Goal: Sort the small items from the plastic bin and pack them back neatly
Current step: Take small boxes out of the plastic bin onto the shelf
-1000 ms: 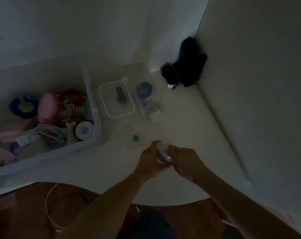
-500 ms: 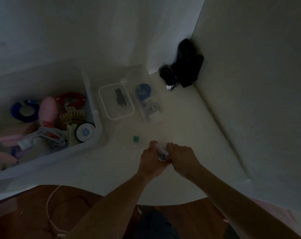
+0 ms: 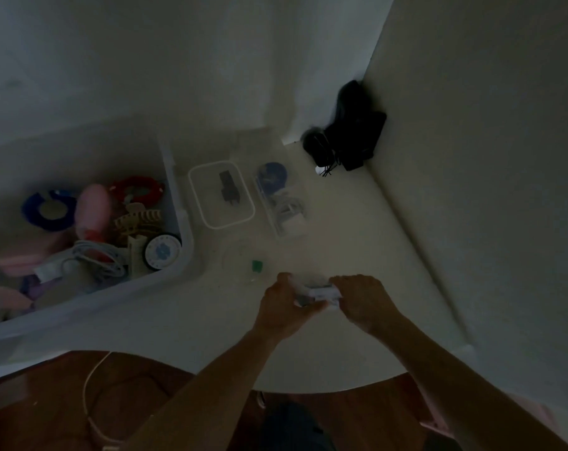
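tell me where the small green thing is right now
In the head view the small green item lies on the white table, just beyond the left hand and right of the plastic bin.

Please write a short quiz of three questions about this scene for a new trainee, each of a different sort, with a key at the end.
1. True or false: both hands hold the small white item above the table.
2. Which thing lies inside the small clear container with the white rim? A) a black adapter B) a red ring C) a pink bottle
3. Fill in: the small green item lies on the table between the hands and the small clear ____.

Key
1. True: the left hand and the right hand both have a grip on it.
2. A: the black adapter.
3. container.
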A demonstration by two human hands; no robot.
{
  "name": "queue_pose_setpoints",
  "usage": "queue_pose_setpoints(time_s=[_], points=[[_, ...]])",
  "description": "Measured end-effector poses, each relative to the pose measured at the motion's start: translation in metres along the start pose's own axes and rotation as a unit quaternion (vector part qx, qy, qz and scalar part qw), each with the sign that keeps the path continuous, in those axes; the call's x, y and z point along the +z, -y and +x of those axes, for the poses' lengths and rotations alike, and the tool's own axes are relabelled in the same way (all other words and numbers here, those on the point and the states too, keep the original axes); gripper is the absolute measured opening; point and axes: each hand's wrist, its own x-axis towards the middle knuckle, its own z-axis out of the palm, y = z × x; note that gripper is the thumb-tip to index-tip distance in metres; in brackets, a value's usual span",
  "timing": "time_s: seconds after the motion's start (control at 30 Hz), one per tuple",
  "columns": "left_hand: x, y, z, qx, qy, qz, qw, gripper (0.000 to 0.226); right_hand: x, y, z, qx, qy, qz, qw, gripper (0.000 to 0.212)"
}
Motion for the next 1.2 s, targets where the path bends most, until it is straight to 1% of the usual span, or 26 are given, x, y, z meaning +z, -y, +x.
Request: queue_pose_setpoints(time_s=[0.07,0.1,0.17,0.2,0.27,0.37,0.43,0.6,0.77,0.87,0.93,1.0,1.1,1.13,1.2], points=[[0.002,0.002,0.002,-0.002,0.010,-0.004,1.000,0.089,0.000,-0.003,0.001,-0.028,0.035,-0.059,0.997,0.021],[0.004,0.002,0.004,-0.007,0.009,-0.010,1.000,0.097,-0.001,-0.002,0.002,-0.038,0.039,-0.077,0.996,0.020],[0.006,0.003,0.006,-0.021,-0.001,-0.015,1.000,0.115,0.000,-0.001,0.003,-0.050,0.032,-0.074,0.996,0.021],[0.006,0.003,0.007,-0.023,-0.003,-0.005,1.000,0.117,0.001,-0.001,0.003,-0.053,0.029,-0.074,0.995,0.022],[0.008,0.002,0.009,-0.028,-0.003,0.017,0.999,0.111,0.000,0.002,0.004,-0.048,0.045,-0.066,0.996,0.019],[0.014,-0.001,0.011,-0.036,-0.022,0.017,0.999,0.094,-0.003,0.004,0.007,-0.017,0.080,-0.039,0.996,0.024],[0.017,-0.002,0.012,-0.041,-0.034,0.018,0.998,0.089,-0.006,0.004,0.009,-0.002,0.099,-0.032,0.995,0.025],[0.019,-0.003,0.011,-0.040,-0.039,0.011,0.998,0.084,-0.010,0.001,0.015,0.006,0.127,-0.011,0.992,0.018],[0.019,0.003,0.012,-0.029,-0.038,0.007,0.999,0.086,-0.018,-0.001,0.018,-0.005,0.158,-0.013,0.987,0.023],[0.019,0.003,0.008,-0.001,-0.014,0.007,1.000,0.085,-0.024,-0.009,0.025,0.019,0.171,0.028,0.985,0.039],[0.019,0.002,0.006,0.010,-0.009,-0.013,1.000,0.094,-0.031,-0.013,0.027,0.026,0.173,0.040,0.984,0.040],[0.016,0.000,0.008,0.020,-0.004,-0.053,0.998,0.101,-0.034,-0.014,0.024,0.017,0.169,0.028,0.985,0.041],[0.009,-0.002,0.014,0.020,0.024,-0.058,0.998,0.088,-0.034,-0.015,0.020,0.019,0.147,0.022,0.989,0.042],[0.007,0.000,0.015,0.021,0.033,-0.049,0.998,0.088,-0.034,-0.016,0.019,0.027,0.136,0.024,0.990,0.043],[0.005,0.006,0.016,0.026,0.051,-0.033,0.998,0.102,-0.040,-0.017,0.021,0.057,0.120,0.029,0.991,0.043]])
